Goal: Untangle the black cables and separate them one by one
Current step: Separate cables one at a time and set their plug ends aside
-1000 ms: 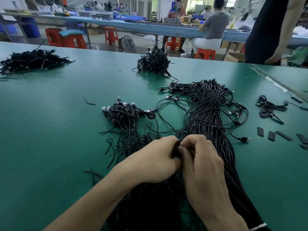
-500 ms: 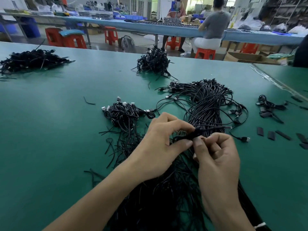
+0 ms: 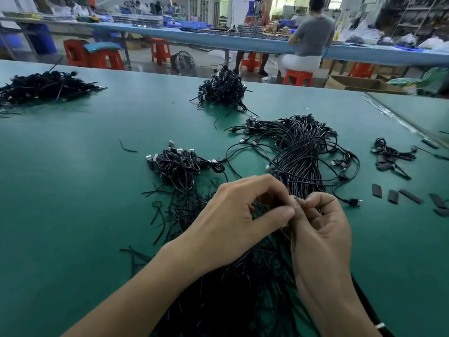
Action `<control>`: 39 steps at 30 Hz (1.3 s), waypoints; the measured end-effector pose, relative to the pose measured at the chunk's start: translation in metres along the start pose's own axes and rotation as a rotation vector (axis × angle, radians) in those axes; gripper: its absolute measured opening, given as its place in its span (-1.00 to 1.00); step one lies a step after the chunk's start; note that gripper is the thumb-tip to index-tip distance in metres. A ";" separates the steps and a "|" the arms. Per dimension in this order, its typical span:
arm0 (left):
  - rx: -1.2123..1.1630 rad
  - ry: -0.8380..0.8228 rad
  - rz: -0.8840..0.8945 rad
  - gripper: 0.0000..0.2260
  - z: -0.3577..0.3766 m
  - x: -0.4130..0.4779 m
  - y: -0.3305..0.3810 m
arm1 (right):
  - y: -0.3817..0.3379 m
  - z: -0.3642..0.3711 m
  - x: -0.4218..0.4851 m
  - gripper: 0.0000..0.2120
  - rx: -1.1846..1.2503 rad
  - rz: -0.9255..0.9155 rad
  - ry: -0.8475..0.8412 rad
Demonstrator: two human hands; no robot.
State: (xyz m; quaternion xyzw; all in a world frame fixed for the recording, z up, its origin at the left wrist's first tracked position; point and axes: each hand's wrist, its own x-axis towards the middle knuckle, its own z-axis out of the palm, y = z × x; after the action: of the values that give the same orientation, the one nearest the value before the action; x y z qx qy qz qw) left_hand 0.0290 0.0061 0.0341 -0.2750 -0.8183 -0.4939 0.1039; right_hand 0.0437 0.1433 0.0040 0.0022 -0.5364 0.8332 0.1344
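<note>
the hands have closed together since a moment ago: left hand (image 3: 243, 215) and right hand (image 3: 320, 229) both pinch a thin black cable (image 3: 296, 198) between curled fingertips, over the long cable bundle (image 3: 298, 164) on the green surface (image 3: 73, 190). a strand is being singled out, i judge; next, it wants drawing gently clear of the bundle.

tangled black cables (image 3: 298, 152) sprawl in a long bundle on the table.

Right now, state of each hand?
Left hand: closed, pinching a thin black cable.
Right hand: closed, pinching the same thin black cable, fingertips against the left's.
</note>
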 end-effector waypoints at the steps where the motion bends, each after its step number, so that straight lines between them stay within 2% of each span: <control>1: 0.054 0.003 0.002 -0.87 0.000 -0.001 -0.002 | 0.001 -0.001 0.001 -0.83 -0.022 -0.007 0.010; 5: 0.100 0.070 -0.049 -0.54 0.000 -0.002 -0.008 | 0.002 -0.003 0.003 -0.75 -0.080 -0.017 0.032; 7: 0.104 0.120 -0.067 -0.48 0.000 -0.001 -0.009 | 0.004 -0.004 0.003 -0.75 -0.080 -0.014 0.022; 9: 0.151 0.170 -0.073 -0.52 -0.002 0.000 -0.011 | 0.005 -0.004 0.003 -0.78 -0.057 0.001 0.003; 12: 0.154 0.226 -0.100 -0.71 -0.004 -0.001 -0.013 | 0.001 -0.002 0.002 -0.78 0.002 0.018 -0.044; 16: 0.004 0.159 -0.178 -0.94 -0.002 0.000 -0.015 | 0.004 0.005 -0.005 -0.80 -0.110 -0.034 -0.119; 22: -0.175 0.059 -0.226 -0.74 -0.006 0.006 -0.011 | 0.008 0.003 -0.003 -0.65 -0.243 -0.112 -0.063; 25: -0.246 0.030 -0.207 -0.70 -0.006 0.006 -0.001 | 0.011 -0.001 -0.001 -0.71 -0.270 -0.120 -0.042; 28: -0.254 0.021 -0.162 -0.75 -0.004 0.004 0.002 | 0.010 -0.003 0.000 -0.76 -0.211 -0.133 -0.011; 32: -0.202 0.026 -0.105 -0.98 -0.004 0.001 0.001 | 0.008 -0.004 0.001 -0.70 -0.171 -0.177 0.045; 36: -0.143 -0.084 -0.140 -0.90 -0.003 -0.001 -0.007 | 0.008 -0.004 0.003 -0.68 -0.214 -0.226 0.128; 39: -0.133 -0.131 -0.173 -0.90 -0.002 -0.001 -0.010 | 0.006 -0.002 0.002 -0.65 -0.250 -0.259 0.130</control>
State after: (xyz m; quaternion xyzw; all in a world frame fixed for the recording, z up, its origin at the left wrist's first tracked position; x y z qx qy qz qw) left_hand 0.0237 0.0007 0.0270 -0.2413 -0.8094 -0.5352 -0.0110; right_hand 0.0407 0.1433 -0.0022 0.0009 -0.6213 0.7341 0.2741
